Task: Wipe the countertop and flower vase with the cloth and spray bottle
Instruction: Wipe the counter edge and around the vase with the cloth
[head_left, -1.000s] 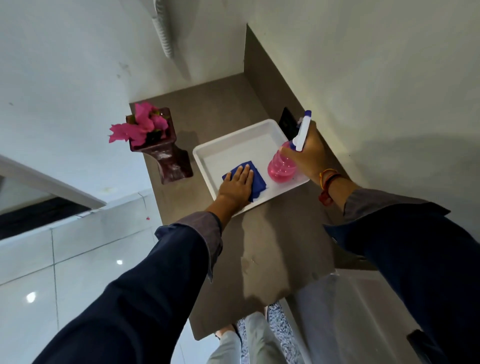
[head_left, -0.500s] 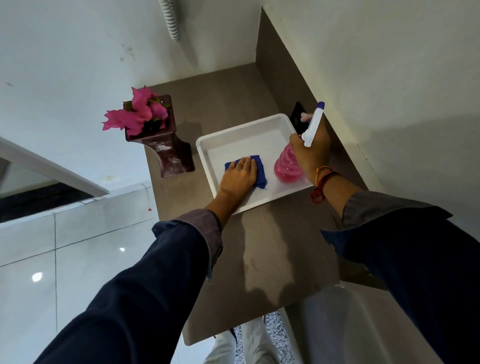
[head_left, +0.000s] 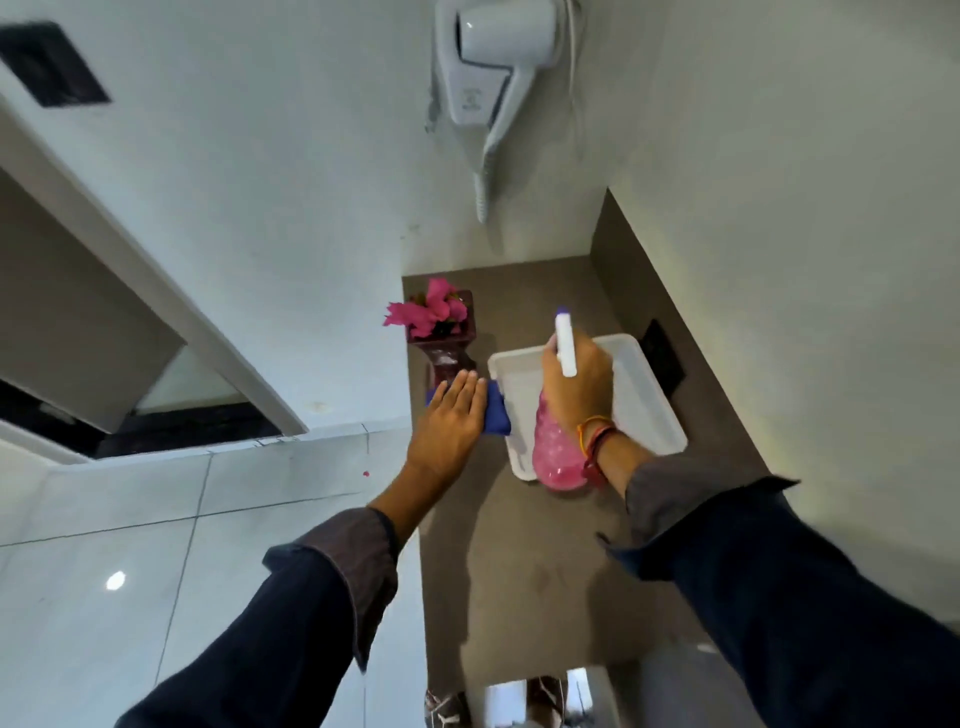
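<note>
- Left hand (head_left: 451, 423) lies flat, pressing the blue cloth (head_left: 496, 414) on the counter (head_left: 524, 561) near its left edge, touching the vase (head_left: 448, 358) foot.
- Right hand (head_left: 576, 387) grips the pink spray bottle (head_left: 553, 449) over the white tray (head_left: 649, 410).
- Wiping seems just beginning; vase and most of the counter remain.

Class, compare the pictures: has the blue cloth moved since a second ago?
Yes. The blue cloth left the white tray and now lies on the countertop beside the vase, under the left hand.
</note>
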